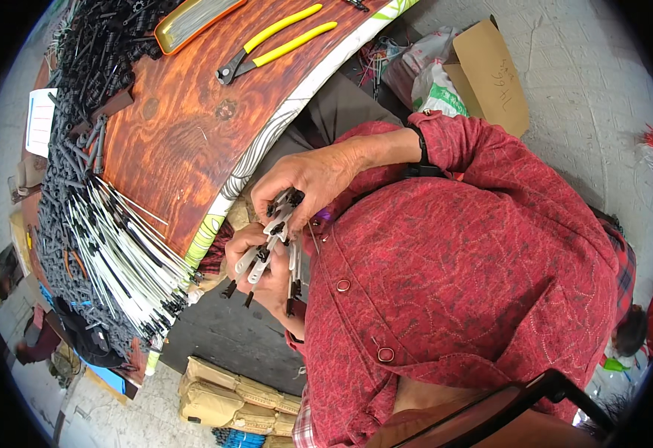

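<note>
In front of my red patterned shirt [461, 261], both hands are closed around a small cluster of whitish flat strips with black ends [255, 270]. My left hand [270, 287], the lower one in the head view, grips the cluster from below; its fingers are partly hidden behind the strips. My right hand [308, 179], with a dark band on its wrist, pinches the upper end of the cluster, at a black piece [287, 200]. Some holes show in the strips' flat ends. At the table edge left of my hands lies a fan of long white rods with black tips [128, 257].
Yellow-handled cutters [266, 48] lie on the wooden table [184, 142], near an orange-rimmed tray [192, 22] of thin wires. Black plastic parts [106, 45] and small grey parts [65, 216] are heaped along its far side. An open cardboard box [490, 75] stands on the floor.
</note>
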Demonstrator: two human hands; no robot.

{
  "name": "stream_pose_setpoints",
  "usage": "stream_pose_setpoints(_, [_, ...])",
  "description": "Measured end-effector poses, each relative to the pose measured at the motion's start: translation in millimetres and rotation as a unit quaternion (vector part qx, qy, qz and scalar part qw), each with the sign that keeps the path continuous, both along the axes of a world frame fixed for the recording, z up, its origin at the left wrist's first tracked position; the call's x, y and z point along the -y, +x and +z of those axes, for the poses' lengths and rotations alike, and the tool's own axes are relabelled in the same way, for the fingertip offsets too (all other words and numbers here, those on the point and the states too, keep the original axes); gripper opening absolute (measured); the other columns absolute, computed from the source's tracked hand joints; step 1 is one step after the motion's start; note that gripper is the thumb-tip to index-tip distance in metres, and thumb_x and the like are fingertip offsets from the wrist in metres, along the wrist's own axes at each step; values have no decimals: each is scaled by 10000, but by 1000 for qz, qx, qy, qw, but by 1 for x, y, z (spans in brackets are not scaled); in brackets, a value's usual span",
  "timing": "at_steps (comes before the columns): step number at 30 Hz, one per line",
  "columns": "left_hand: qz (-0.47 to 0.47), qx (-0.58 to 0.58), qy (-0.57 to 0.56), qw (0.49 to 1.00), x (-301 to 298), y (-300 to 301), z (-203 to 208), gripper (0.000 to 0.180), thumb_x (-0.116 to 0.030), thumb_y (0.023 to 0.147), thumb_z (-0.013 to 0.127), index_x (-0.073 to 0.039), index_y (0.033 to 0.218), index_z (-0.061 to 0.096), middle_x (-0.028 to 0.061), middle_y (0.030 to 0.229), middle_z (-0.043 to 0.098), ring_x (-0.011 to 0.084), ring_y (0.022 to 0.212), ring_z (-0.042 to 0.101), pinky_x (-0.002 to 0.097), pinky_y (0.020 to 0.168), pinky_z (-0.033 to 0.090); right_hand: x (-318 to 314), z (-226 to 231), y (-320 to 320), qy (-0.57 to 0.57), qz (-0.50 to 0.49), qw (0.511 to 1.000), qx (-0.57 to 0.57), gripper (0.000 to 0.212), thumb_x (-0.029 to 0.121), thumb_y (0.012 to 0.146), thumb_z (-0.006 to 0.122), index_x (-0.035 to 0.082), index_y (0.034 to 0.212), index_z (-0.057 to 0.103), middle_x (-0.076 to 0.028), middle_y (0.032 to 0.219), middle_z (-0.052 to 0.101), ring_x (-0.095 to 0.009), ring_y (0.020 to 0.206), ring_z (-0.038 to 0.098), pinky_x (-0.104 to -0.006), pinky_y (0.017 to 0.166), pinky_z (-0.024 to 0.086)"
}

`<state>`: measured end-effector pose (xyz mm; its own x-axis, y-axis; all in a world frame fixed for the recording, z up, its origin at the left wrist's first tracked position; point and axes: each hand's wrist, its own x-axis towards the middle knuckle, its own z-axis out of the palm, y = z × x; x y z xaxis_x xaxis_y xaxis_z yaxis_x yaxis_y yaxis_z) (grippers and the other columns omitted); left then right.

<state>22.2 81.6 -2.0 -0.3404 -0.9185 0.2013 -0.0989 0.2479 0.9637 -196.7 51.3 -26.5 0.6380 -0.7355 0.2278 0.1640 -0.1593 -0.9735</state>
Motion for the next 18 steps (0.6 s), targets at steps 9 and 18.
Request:
stream_pose_setpoints(9, [46, 42, -80, 995, 5, -5, -1, 170, 52, 792, 673, 12, 875, 530, 137, 802, 627, 240, 696, 616, 361, 684, 512, -1, -4, 3, 36, -8, 999, 25, 362, 131, 755, 841, 7, 1000, 604, -67, 950, 624, -181, 928, 603, -341, 807, 478])
stream_pose_setpoints(18, [-24, -17, -35, 999, 9, 0, 4, 202, 46, 783, 706, -4, 892, 542, 117, 817, 609, 235, 719, 589, 365, 684, 488, -4, -3, 5, 74, 5, 997, 32, 395, 152, 730, 865, 3, 980, 598, -79, 955, 625, -212, 943, 618, -353, 809, 486])
